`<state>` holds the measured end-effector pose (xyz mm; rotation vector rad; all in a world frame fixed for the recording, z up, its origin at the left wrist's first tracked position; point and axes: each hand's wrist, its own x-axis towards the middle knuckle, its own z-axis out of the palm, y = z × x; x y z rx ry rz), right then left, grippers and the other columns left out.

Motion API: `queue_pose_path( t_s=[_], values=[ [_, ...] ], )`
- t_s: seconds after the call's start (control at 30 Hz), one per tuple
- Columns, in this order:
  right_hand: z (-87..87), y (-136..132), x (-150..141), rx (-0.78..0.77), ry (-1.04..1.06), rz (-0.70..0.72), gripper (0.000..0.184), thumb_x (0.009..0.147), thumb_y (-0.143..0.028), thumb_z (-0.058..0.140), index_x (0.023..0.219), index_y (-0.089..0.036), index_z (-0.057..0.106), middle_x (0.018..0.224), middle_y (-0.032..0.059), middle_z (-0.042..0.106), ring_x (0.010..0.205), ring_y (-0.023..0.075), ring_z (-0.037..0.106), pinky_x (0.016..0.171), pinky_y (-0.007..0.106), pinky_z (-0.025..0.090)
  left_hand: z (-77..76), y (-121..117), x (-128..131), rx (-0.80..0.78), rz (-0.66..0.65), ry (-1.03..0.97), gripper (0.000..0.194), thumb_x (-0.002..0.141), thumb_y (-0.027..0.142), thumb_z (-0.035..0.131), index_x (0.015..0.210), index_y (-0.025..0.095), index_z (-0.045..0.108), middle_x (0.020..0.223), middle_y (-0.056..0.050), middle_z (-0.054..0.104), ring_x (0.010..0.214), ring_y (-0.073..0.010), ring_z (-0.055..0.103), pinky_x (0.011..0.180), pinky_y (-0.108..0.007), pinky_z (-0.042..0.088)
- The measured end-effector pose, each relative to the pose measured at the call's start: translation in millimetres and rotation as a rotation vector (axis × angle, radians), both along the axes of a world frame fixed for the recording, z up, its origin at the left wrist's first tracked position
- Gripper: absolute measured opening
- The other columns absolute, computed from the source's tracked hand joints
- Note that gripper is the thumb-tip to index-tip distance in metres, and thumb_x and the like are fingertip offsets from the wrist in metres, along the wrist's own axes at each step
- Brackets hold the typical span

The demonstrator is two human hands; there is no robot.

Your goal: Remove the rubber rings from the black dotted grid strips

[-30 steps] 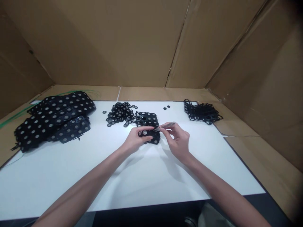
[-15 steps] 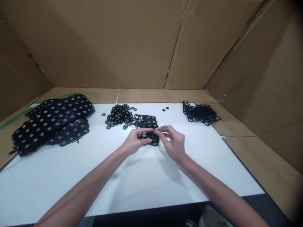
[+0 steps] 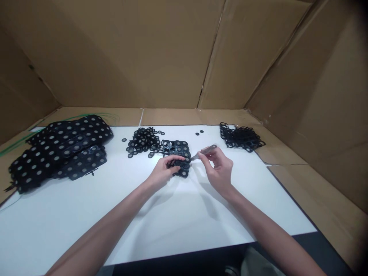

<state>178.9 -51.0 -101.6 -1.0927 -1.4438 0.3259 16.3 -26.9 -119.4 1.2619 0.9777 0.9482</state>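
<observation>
My left hand [image 3: 166, 168] is closed on a black perforated sheet [image 3: 181, 147], thumb in front and fingers on top. The sheet is bent, its far part standing up behind the fingers. Grey-centred discs fill many of its holes; some holes at the upper left are open. In my right hand [image 3: 217, 168], between thumb and fingers, is a slim grey metal tool [image 3: 211, 148], knife-like, its exact kind unclear. Its narrow end points left at the sheet's right edge, close to my left fingertips. Whether it touches the sheet is hard to tell.
Left on the white table [image 3: 161, 230] lies a big heap of dotted black sheets [image 3: 61, 143]. Loose discs [image 3: 143, 138] are piled behind my left hand, and two black discs [image 3: 199, 133] lie apart. Emptied black lattices [image 3: 243, 138] sit at the right. Cardboard walls [image 3: 129, 53] enclose the table.
My right hand has drawn back to the right, away from my left fingertips, and more of the metal tool shows. My left hand keeps hold of the sheet. The view has shifted slightly.
</observation>
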Motion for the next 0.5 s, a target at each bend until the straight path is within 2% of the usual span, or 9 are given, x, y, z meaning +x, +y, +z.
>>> queue_pose_path(
  t_s=[0.13,0.27,0.5],
  values=[
    [-3.1,-2.3,-2.2,0.014,-0.046,0.039,0.001,0.076,-0.019,0.055,0.076,-0.018,0.055,0.072,0.0006,0.059,0.068,0.0125,0.06,0.066,0.028,0.055,-2.2,-2.9,2.6,0.004,0.05,0.044,0.023,0.063,0.018,0.061,0.086,0.016,0.065,0.09,-0.005,0.066,0.08,-0.0161,0.059,0.073,-0.028,0.046],
    [-3.5,-4.7,-4.6,0.038,-0.086,0.052,0.001,0.076,-0.018,0.055,0.077,-0.019,0.055,0.073,0.0006,0.06,0.068,0.0126,0.06,0.066,0.029,0.055,-3.2,-4.5,3.3,0.033,0.13,0.115,0.029,0.056,0.029,0.07,0.08,0.015,0.066,0.087,-0.005,0.066,0.078,-0.0179,0.059,0.072,-0.029,0.046],
    [-3.9,-4.9,-4.5,0.034,-0.053,0.066,0.002,0.076,-0.018,0.054,0.078,-0.018,0.055,0.075,0.0013,0.06,0.069,0.0131,0.061,0.066,0.03,0.055,-1.4,-4.4,3.7,0.103,0.161,0.126,0.024,0.059,0.025,0.068,0.081,0.016,0.065,0.088,-0.004,0.066,0.082,-0.0172,0.058,0.075,-0.029,0.045]
  ],
)
